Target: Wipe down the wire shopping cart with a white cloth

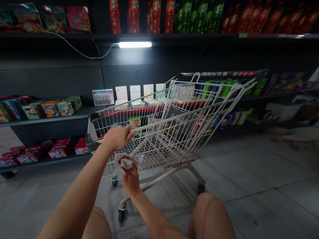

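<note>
A white wire shopping cart (pixel 158 151) stands sideways in front of me. My left hand (pixel 118 137) is closed over the near top rim of the basket, close to its left end. Below it, my right hand (pixel 131 177) grips a crumpled white cloth or wipe (pixel 126 162), which lies against the basket's near side wires. Part of the right hand's fingers is hidden behind the cloth. The dark corner trim (pixel 92 139) of the cart is just left of my left hand.
Dark shelving (pixel 34 66) stands behind the cart, holding red bottles (pixel 115 10), green bottles (pixel 201 11) and boxed goods (pixel 50 108). A lit tube lamp (pixel 135 44) hangs under the upper shelf. My knees (pixel 212 215) are near the cart, above the tiled floor (pixel 260 172).
</note>
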{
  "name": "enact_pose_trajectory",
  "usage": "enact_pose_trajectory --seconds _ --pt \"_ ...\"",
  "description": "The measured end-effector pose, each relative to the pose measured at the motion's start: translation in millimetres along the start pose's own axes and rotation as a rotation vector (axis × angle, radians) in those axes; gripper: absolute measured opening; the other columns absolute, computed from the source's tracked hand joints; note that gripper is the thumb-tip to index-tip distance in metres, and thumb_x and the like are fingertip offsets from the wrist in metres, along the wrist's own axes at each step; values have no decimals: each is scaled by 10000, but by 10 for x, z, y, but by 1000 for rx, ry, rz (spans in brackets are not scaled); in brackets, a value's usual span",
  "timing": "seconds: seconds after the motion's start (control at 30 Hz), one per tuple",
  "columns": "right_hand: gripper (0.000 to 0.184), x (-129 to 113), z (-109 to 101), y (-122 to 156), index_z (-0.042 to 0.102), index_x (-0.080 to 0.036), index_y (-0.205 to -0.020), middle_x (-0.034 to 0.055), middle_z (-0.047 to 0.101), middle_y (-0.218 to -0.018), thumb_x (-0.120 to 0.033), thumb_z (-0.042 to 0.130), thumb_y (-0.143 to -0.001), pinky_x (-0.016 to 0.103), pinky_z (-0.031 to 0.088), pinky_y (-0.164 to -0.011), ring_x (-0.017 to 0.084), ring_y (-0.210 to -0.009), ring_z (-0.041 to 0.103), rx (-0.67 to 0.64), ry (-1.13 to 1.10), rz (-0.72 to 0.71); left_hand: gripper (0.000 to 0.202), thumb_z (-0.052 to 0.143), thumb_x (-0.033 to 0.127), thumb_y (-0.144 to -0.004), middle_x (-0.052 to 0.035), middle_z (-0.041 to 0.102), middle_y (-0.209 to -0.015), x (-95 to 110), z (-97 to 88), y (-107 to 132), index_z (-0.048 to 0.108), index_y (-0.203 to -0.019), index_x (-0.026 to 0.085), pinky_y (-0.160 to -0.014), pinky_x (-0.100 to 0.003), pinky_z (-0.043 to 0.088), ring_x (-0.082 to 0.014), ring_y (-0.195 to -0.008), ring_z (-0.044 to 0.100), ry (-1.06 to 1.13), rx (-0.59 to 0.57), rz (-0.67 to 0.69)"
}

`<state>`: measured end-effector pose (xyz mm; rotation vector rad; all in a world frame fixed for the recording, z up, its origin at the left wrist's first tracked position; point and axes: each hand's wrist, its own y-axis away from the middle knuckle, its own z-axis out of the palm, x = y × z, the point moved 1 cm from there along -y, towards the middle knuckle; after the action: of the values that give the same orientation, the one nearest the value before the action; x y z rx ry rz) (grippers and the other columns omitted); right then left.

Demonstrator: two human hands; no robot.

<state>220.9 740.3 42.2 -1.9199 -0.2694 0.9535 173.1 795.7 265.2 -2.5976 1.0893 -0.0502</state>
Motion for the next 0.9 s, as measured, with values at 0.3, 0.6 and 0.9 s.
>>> enact_pose_trajectory --seconds 0.3,0.6,0.9 --pt "324 -314 -1047 -1515 678 -140 -1094 159 619 -1098 -225 433 -901 484 349 -1048 272 -1153 503 62 353 -170 386 288 434 -891 -66 677 -840 -948 -48 428 572 -788 193 -970 -468 353 -243 -859 627 82 105 -146" --pt "293 -1073 -105 -1514 676 -157 -1007 103 644 -979 -197 393 -943 428 358 -928 230 -966 514 -366 588 -446 358 226 389 -847 -80 636 -792 -1084 189 590 512 -899 179 -658 -304 453 -216 -721 607 308 270 -353" --pt "278 20 -1169 -1664 663 -211 -1121 82 651 -1144 -241 471 -922 461 320 -1088 235 -1183 492 -11 560 -426 262 320 361 -793 -19 562 -648 -1063 204 603 519 -769 192 -617 -280 408 -174 -633 525 403 360 -350"
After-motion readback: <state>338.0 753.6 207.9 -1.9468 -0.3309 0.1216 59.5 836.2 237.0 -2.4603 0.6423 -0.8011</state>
